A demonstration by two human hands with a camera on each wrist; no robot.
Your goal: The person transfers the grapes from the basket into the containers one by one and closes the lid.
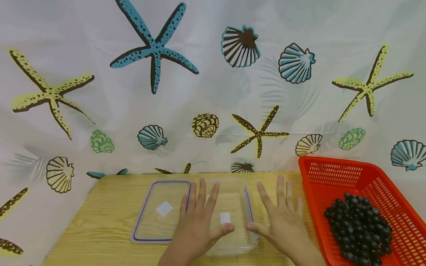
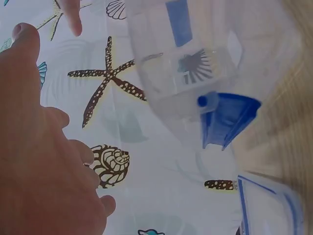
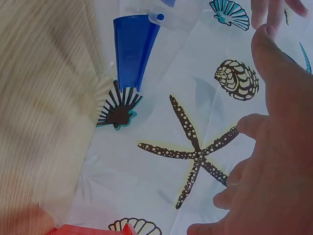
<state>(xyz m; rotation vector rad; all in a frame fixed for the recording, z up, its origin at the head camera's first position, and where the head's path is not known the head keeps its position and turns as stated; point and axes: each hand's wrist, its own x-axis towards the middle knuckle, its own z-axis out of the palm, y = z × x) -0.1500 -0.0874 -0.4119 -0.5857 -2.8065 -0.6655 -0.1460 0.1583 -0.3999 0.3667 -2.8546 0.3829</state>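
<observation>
Both hands hover palm down with fingers spread, holding nothing. My left hand (image 1: pixel 196 225) is over the strip between a clear lid and a clear plastic box, covering part of each in the head view. My right hand (image 1: pixel 283 221) is at the box's right side, its thumb pointing toward the left thumb. The transparent box (image 1: pixel 229 240) stands on the table with a white label inside it and blue clips (image 2: pixel 229 117) at its sides. To its left lies the blue-edged lid (image 1: pixel 151 218), with a white square on it.
A red plastic basket (image 1: pixel 311 207) stands at the right, tilted in view, with a heap of dark grapes (image 1: pixel 359 229) inside. The wooden table (image 1: pixel 100 221) ends at a white curtain (image 1: pixel 199 96) printed with starfish and shells.
</observation>
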